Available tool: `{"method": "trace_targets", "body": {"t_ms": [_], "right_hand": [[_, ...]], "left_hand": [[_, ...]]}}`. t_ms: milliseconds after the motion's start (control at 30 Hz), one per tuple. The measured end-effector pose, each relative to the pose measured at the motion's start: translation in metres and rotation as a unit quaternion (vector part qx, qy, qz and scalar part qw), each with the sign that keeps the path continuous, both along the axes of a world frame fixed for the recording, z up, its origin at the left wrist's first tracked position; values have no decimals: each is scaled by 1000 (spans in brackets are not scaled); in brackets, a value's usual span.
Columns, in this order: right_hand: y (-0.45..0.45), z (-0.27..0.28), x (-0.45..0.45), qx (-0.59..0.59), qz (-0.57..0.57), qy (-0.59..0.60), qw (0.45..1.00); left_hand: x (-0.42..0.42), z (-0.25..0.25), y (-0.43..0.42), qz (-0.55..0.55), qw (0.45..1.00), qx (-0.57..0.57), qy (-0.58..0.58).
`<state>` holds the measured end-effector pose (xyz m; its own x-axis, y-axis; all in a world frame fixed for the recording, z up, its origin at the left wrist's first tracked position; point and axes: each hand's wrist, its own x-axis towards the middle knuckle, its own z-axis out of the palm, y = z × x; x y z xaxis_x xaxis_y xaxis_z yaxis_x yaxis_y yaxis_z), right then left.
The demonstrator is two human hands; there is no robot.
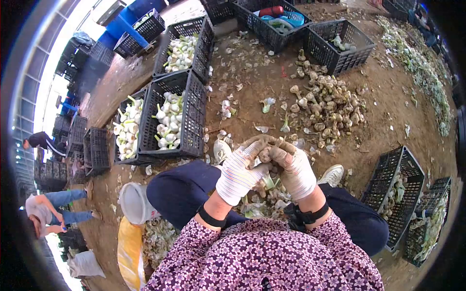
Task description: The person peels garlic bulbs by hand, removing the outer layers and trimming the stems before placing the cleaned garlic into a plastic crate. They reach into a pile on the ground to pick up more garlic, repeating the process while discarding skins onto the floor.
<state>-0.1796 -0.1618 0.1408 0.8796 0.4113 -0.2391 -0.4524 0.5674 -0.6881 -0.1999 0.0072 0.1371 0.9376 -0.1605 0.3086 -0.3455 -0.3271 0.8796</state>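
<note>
My left hand (241, 170) and my right hand (294, 169), both in striped white gloves with soiled brown fingers, meet in front of my body. Their fingers curl around a dirt-brown garlic bulb (265, 155), which they mostly hide. Beneath the hands, between my legs, peeled skins and stem trimmings (257, 206) lie on the ground. Just beyond the right hand is a heap of unpeeled brown garlic bulbs (335, 104). Ahead and to the left, a black crate (194, 116) contains cleaned white garlic bulbs (170, 121) with green-white stems.
More black crates of white garlic (180, 53) stand behind and beside it. A white bucket (133, 201) and a yellow sack (130, 250) are by my left knee. At right sits a tilted crate (395, 194). Another person (43, 211) bends at far left. Trimmings (412, 63) line the far right.
</note>
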Motion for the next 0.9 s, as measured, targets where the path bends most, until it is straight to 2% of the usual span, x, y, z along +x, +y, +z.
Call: {"method": "trace_targets", "body": {"t_ms": [33,67,133,167,233,333,367,400,467,600,667,700,767,800,867,900], "right_hand": [[0,2,-2,6,4,0,1000],[-1,3,-4,6,5,-1,1000],[-3,5,-7,33,26,8,999],[-4,3,-9,33,27,7,999],[-4,-5,-13,120,46,-14,992],[-1,-6,-15,126,61,-36,989],[1,4,-18,78,32,-25,996],[1,9,-18,78,32,-25,996],[2,15,-18,-18,30,-12,999],[6,21,-20,-24,43,-7,999],[12,11,-22,13,13,-12,1000],[12,11,-23,12,14,-11,1000],[10,14,-21,1,20,6,1000],[9,17,-20,1,21,5,1000],[8,25,-17,-100,44,2,994],[8,29,-15,-100,43,2,994]], "left_hand": [[-3,-1,0,-9,996,-82,45],[-7,0,-1,-8,996,-82,43],[-13,2,-2,-20,968,-218,125],[-14,5,-1,-19,968,-218,123],[-17,11,-1,-9,903,-347,254],[-15,14,0,-20,912,-341,226],[-16,12,1,-7,934,-287,215],[-17,13,1,-8,933,-287,215],[-19,18,-1,-4,951,-253,179],[-22,21,4,8,951,-245,188],[-25,26,6,22,903,-336,267],[-25,25,6,23,902,-337,267],[-25,24,4,48,866,-412,280],[-25,22,6,49,865,-413,279],[-27,16,9,31,884,-385,262],[-27,14,8,31,884,-385,262]]}}
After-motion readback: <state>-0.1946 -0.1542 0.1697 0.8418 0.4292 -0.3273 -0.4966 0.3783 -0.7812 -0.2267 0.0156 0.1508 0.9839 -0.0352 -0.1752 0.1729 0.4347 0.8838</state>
